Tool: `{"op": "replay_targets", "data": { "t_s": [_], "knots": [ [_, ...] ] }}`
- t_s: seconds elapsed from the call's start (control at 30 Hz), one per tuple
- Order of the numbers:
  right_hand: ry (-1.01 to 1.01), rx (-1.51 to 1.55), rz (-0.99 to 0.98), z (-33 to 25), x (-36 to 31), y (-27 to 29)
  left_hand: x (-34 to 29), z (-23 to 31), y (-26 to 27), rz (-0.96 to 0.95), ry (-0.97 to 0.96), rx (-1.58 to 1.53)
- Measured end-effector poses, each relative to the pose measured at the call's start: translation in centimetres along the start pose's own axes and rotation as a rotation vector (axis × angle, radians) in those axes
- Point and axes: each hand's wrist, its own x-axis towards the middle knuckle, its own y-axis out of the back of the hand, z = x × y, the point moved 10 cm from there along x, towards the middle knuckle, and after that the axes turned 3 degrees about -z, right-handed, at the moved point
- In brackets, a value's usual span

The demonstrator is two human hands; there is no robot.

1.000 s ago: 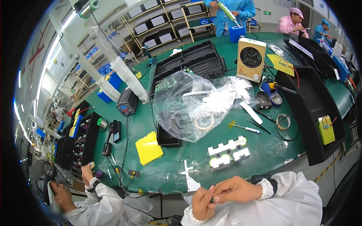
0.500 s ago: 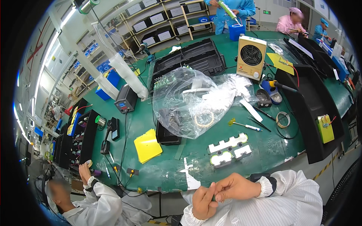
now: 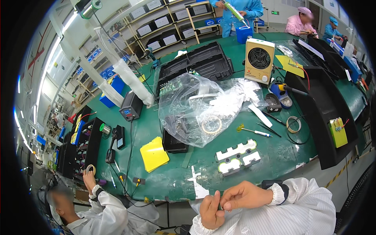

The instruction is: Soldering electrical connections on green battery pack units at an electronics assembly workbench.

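At the near edge of the table, my left hand (image 3: pixel 210 212) and my right hand (image 3: pixel 246 196) meet, fingers closed together. A small dark green piece (image 3: pixel 220 207) shows between their fingertips; its kind is too small and covered to make out. Just beyond my hands lie two battery cell blocks, a longer one (image 3: pixel 236 150) and a shorter one (image 3: pixel 239 163), with white tops and bright green edges. A torn white patch (image 3: pixel 199 190) is on the table left of these blocks.
A large clear plastic bag (image 3: pixel 192 105) covers mid-table, beside yellow sheets (image 3: pixel 154 154). To the right stand an ioniser fan (image 3: pixel 259 60), a soldering iron stand (image 3: pixel 285 100), a tape roll (image 3: pixel 293 124) and a long black case (image 3: pixel 325 117). A co-worker's hand (image 3: pixel 89 180) is at left.
My left hand's fingers have straightened and lifted slightly, while my right hand stays nearly in place. The co-worker at the left has shifted a hand holding a tape roll slightly.
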Motion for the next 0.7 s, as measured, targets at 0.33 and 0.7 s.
{"op": "replay_targets", "data": {
  "t_s": [0.33, 0.7],
  "knots": [
    [0.003, -0.152, 0.007, 0.2, -0.2, 0.5, 0.3, 0.7, -0.1, -0.015, -0.059, 0.078],
    [0.075, -0.122, -0.080, -0.1, 0.2, -0.9, -1.3, -1.7, 0.0, 0.106, 0.065, -0.274]
  ]
}}
